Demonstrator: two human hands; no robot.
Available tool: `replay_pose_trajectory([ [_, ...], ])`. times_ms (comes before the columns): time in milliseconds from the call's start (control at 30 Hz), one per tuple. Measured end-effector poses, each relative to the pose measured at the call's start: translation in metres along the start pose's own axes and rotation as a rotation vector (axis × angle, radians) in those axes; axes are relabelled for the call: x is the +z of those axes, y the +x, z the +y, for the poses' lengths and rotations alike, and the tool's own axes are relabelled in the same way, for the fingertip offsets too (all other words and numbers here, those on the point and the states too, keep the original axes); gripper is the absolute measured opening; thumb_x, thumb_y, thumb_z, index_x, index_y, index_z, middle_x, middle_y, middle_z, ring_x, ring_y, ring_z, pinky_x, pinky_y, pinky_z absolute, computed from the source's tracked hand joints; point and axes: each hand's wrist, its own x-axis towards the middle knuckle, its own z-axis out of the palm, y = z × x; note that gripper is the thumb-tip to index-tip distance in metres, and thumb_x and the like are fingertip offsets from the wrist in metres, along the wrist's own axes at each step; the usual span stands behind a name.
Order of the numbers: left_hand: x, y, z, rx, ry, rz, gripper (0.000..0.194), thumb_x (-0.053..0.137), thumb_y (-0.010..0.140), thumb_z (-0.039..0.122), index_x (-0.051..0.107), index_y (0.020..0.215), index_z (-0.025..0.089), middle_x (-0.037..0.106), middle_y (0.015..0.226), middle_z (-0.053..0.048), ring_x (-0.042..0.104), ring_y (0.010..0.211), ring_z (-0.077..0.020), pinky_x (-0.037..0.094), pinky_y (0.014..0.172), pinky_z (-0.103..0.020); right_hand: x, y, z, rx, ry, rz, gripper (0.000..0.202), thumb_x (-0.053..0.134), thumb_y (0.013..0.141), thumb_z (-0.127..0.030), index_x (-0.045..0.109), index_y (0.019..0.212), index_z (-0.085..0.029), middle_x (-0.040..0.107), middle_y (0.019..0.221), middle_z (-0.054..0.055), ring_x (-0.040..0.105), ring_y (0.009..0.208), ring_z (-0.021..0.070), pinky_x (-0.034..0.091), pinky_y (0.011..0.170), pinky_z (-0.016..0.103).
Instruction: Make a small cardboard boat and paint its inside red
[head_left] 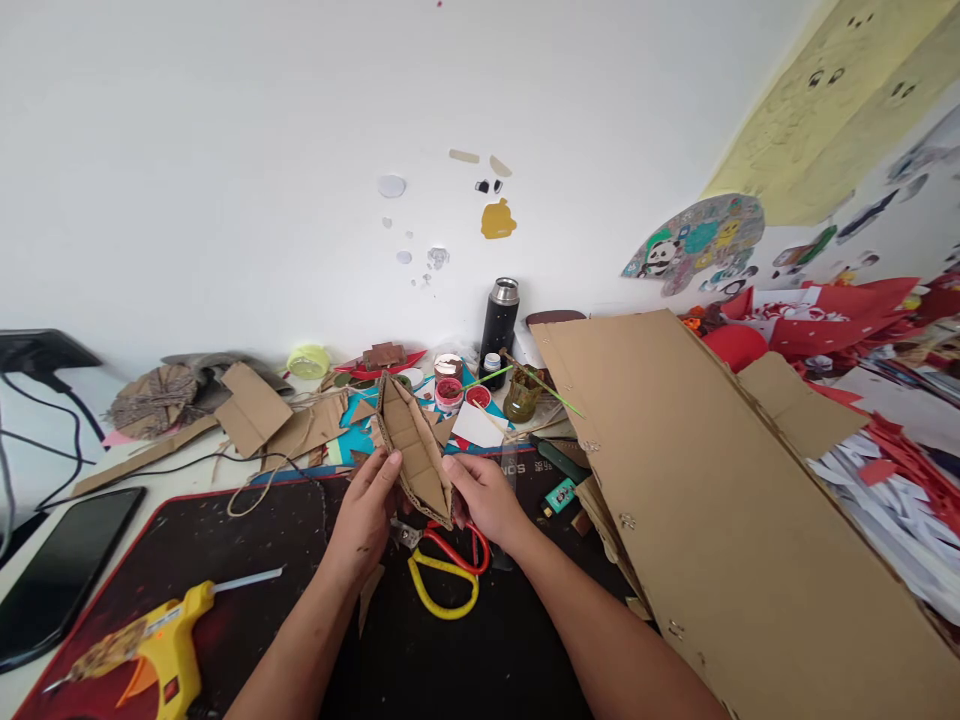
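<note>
A small boat-shaped cardboard piece (411, 445), pointed at both ends with raised side walls, is held between my hands over the dark mat. My left hand (370, 500) grips its left wall, thumb on top. On the right wall, my right hand (482, 492) pinches near the lower end; the fingers underneath are partly hidden. Below the hands lie scissors (444, 590) with one red and one yellow handle, their blades partly covered. A yellow glue gun (169, 645) with a glue stick in its back rests at the lower left.
A large cardboard sheet (720, 480) slants across the right side. Behind the hands stand open paint pots (449, 393), a jar of murky liquid (523, 395) and a black flask (499, 325). At left are cardboard scraps (253, 408) and a black phone (67, 570).
</note>
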Motion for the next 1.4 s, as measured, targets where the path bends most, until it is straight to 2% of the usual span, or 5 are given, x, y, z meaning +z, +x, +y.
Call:
replay_pose_trajectory([
  [200, 0.000, 0.001, 0.000, 0.004, -0.018, -0.012, 0.065, 0.095, 0.065, 0.065, 0.075, 0.103, 0.016, 0.069, 0.080, -0.002, 0.057, 0.060, -0.0158, 0.045, 0.052, -0.029, 0.001, -0.001, 0.000, -0.017, -0.026, -0.018, 0.065, 0.056, 0.096, -0.085, 0.058, 0.077, -0.023, 0.054, 0.052, -0.005, 0.048, 0.041, 0.0127, 0.035, 0.042, 0.025],
  [333, -0.001, 0.001, 0.000, -0.019, -0.032, -0.018, 0.072, 0.097, 0.062, 0.066, 0.077, 0.109, 0.016, 0.078, 0.095, -0.010, 0.074, 0.085, -0.0292, 0.059, 0.068, -0.036, 0.002, -0.001, -0.001, -0.031, -0.039, -0.024, 0.064, 0.056, 0.098, -0.083, 0.057, 0.076, -0.023, 0.053, 0.051, -0.005, 0.046, 0.041, 0.0118, 0.033, 0.042, 0.024],
  [500, 0.001, 0.000, 0.003, -0.008, -0.063, 0.008, 0.077, 0.097, 0.062, 0.065, 0.077, 0.118, 0.016, 0.081, 0.115, -0.015, 0.076, 0.111, -0.0385, 0.064, 0.086, -0.043, 0.002, -0.001, -0.003, -0.018, 0.003, -0.010, 0.060, 0.062, 0.094, -0.082, 0.062, 0.084, -0.022, 0.053, 0.051, -0.007, 0.045, 0.039, 0.0115, 0.032, 0.041, 0.024],
  [1100, -0.005, 0.002, -0.006, -0.056, -0.068, -0.003, 0.077, 0.099, 0.065, 0.061, 0.080, 0.126, 0.018, 0.079, 0.133, -0.016, 0.067, 0.137, -0.0420, 0.053, 0.116, -0.052, 0.002, 0.002, 0.000, 0.006, 0.096, 0.056, 0.056, 0.076, 0.087, -0.074, 0.067, 0.101, -0.021, 0.054, 0.051, -0.009, 0.043, 0.037, 0.0117, 0.035, 0.038, 0.025],
  [1400, -0.009, 0.000, -0.016, -0.149, -0.013, -0.102, 0.075, 0.099, 0.065, 0.060, 0.082, 0.128, 0.022, 0.071, 0.149, -0.016, 0.058, 0.148, -0.0424, 0.048, 0.122, -0.053, 0.000, 0.004, 0.000, -0.010, 0.154, 0.133, 0.056, 0.076, 0.086, -0.075, 0.070, 0.100, -0.021, 0.054, 0.055, -0.007, 0.047, 0.042, 0.0129, 0.042, 0.041, 0.026],
])
